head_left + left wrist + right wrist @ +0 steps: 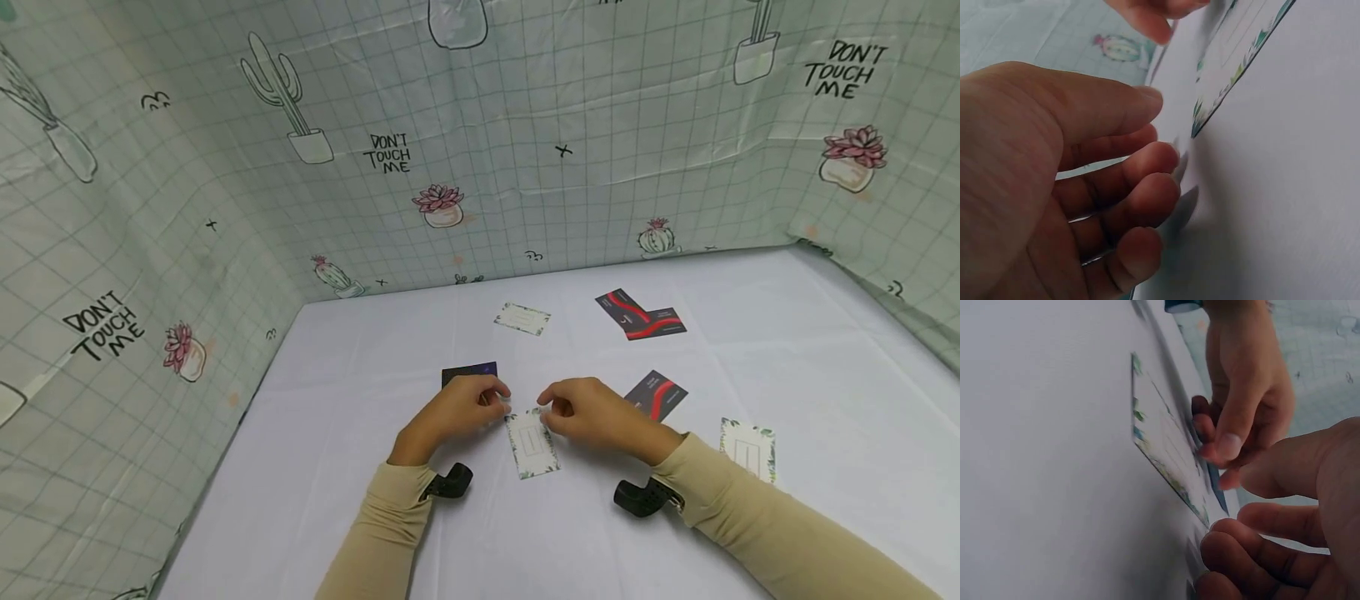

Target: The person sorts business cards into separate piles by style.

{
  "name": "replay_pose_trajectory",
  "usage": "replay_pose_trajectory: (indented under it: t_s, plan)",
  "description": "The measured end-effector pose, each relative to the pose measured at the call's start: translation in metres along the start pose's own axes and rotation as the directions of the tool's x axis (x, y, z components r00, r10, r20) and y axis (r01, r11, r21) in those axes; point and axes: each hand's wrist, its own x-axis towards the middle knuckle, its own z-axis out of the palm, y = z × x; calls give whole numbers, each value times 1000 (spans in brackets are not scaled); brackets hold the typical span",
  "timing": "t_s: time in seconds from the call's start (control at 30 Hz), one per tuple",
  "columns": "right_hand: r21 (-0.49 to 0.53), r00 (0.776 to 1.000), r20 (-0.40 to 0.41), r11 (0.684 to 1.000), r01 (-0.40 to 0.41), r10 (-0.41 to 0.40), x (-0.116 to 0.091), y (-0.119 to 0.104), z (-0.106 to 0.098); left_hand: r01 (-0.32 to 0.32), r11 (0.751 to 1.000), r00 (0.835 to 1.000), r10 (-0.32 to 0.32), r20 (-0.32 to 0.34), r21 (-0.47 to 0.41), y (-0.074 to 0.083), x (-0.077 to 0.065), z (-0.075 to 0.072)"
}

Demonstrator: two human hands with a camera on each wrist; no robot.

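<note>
A white card with a leafy green border (534, 448) lies flat on the table between the two hands. My left hand (456, 410) hovers by its upper left corner, fingers loosely bent, with nothing between thumb and fingertips. On the other side, my right hand (596, 413) is beside the upper right corner, thumb and forefinger apart. Seen from the right wrist, its fingers (1229, 550) are close to the card's edge (1169, 450); whether they touch cannot be told. Behind the left hand lies a dark card (469, 370), partly covered.
Farther back are another leafy card (522, 319) and two overlapping black-and-red cards (637, 317). A black-and-red card (658, 395) and a leafy card (748, 448) lie partly behind the right arm. A patterned cloth (525, 167) encloses the white table (337, 400).
</note>
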Motion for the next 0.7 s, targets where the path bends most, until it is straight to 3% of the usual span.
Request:
replay_pose_trajectory:
  t_s: [0.33, 0.7]
  plan:
    - [-93, 996, 54, 993, 78, -73, -25, -4, 4, -20, 996, 999, 17, 46, 85, 7, 0, 5]
    - [-209, 990, 126, 975, 82, -57, -33, -11, 7, -23, 993, 999, 19, 36, 113, 7, 0, 9]
